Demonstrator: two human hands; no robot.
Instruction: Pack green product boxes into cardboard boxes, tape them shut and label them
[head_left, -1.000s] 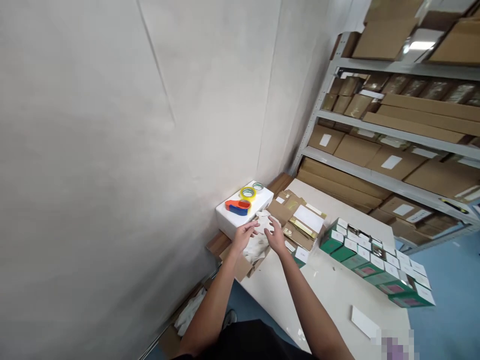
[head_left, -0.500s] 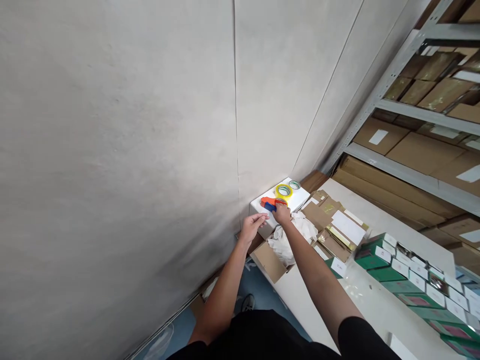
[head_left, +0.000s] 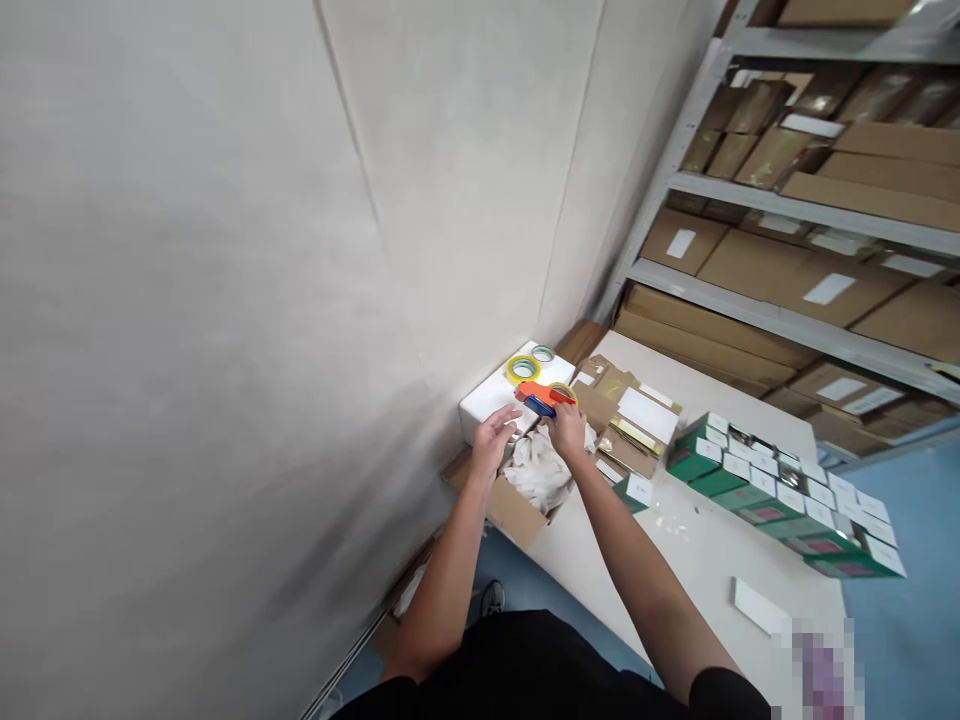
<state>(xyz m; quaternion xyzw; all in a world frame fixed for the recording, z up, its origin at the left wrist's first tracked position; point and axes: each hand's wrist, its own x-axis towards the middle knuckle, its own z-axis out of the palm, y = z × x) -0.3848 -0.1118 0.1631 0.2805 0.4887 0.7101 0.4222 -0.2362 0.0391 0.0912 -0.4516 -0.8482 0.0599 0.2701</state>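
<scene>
An orange and blue tape dispenser (head_left: 537,397) with a roll of yellow tape is gripped in my right hand (head_left: 568,432), held above a cardboard box of crumpled white packing material (head_left: 541,470). My left hand (head_left: 493,437) hovers beside the dispenser's front end, its fingers loosely apart, with nothing visible in them. Behind both hands is a white foam box (head_left: 484,402). On its top lie a yellow tape roll (head_left: 523,369) and a thin, nearly used-up tape roll (head_left: 543,353).
Flattened cardboard pieces (head_left: 634,430) lie on the white table (head_left: 592,560), right of the packing box. Further right stand rows of green and white boxes (head_left: 780,500) and a white flat box (head_left: 757,605). Metal shelves (head_left: 780,310) hold many cartons; a grey wall (head_left: 262,250) rises on the left.
The view has turned to the right. My right hand has lifted the tape dispenser off the foam box's top and brought it back towards me; the left hand has moved along.
</scene>
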